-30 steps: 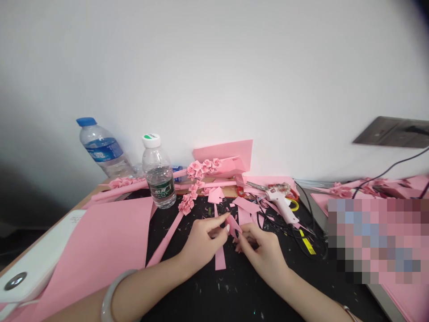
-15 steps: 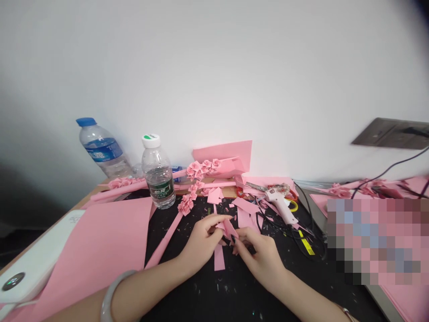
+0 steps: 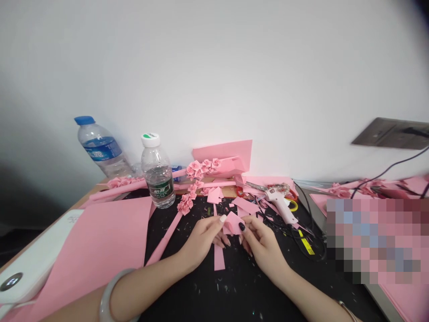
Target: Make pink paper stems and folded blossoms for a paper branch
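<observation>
In the head view, the left hand (image 3: 201,239) and the right hand (image 3: 263,243) each pinch, fingers nearly closed, a folded piece of pink paper (image 3: 232,223), held between them above the black-topped bench (image 3: 181,286). A pink paper strip (image 3: 219,259) lies just below the hands; a hot glue gun (image 3: 281,206) rests to the right.

A blue-capped water bottle (image 3: 100,150) and an upright white-capped bottle (image 3: 157,172) stood at the back of the desk (image 3: 90,197). Pink paper roses (image 3: 201,169) lay beyond the black mat (image 3: 167,237), which was littered with scraps. A white hot glue gun (image 3: 281,205) lay near red-handled scissors (image 3: 240,192), and a large pink sheet (image 3: 100,237) spread leftward.
</observation>
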### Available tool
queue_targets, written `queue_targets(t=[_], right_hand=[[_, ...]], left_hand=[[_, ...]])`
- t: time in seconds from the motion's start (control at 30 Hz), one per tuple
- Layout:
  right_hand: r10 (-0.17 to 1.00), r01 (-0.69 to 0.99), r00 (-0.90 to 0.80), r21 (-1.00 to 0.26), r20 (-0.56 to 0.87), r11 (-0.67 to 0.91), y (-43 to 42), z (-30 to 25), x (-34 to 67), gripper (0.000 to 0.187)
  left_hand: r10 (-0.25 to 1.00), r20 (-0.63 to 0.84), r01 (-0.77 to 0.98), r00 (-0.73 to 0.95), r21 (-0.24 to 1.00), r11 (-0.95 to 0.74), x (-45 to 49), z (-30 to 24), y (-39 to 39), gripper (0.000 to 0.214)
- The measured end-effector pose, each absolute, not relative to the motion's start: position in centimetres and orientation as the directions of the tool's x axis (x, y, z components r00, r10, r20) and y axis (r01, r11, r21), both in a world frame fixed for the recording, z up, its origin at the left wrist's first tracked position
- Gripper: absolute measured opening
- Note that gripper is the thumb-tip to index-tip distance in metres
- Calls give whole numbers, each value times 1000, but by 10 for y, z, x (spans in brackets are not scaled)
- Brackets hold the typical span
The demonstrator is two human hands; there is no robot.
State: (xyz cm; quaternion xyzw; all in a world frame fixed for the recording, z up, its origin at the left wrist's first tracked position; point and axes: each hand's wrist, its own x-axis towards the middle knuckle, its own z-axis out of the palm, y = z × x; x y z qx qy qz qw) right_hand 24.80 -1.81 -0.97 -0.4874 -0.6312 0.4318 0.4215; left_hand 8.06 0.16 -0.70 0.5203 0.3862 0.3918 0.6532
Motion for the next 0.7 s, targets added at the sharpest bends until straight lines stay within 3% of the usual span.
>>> queue_targets(t=[0.3, 0.7], right_hand=[[981, 230, -188, -968, 58, 101, -19, -11, 248, 21], [983, 147, -183, -988, 27, 54, -16, -14, 246, 24]], left_hand=[[834, -212, -1, 509, 969, 247, 78, -4, 9, 40], [825, -284, 59, 489, 954, 294, 79, -3, 11, 35]])
